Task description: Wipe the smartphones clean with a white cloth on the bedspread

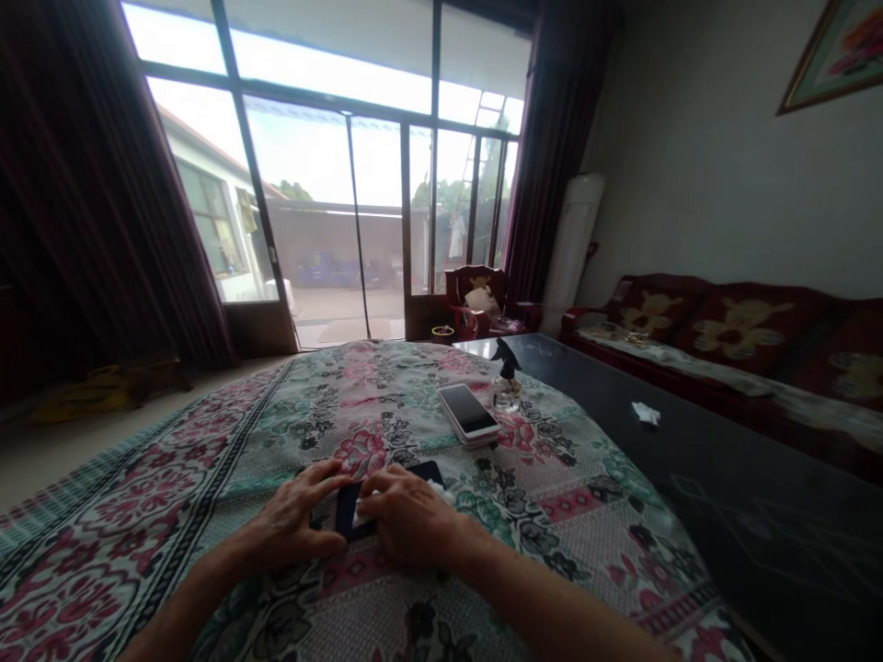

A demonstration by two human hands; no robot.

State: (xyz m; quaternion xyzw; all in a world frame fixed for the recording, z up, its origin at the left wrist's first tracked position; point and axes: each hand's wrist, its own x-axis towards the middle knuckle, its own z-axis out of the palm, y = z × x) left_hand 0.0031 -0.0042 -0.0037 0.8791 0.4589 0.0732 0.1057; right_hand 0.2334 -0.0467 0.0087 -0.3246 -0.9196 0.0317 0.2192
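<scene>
A dark, flat smartphone (349,520) lies on the patterned tablecloth in front of me, partly covered by my hands. At its left end is my left hand (303,517), thumb and fingers curved around the near and far edges. My right hand (414,519) is closed on a crumpled white tissue (362,511) and rests on top of the phone. Some of the tissue also shows past the knuckles on the right. Beyond the hands sits a white smartphone (469,410) with a dark screen, apparently stacked on another pale flat thing.
A clear spray bottle (507,391) with a black trigger top stands behind the white phone. To the right, a dark low table (607,450) carries a crumpled tissue (646,414). A red wooden sofa (731,322) lines the wall; glass doors (331,230) are ahead.
</scene>
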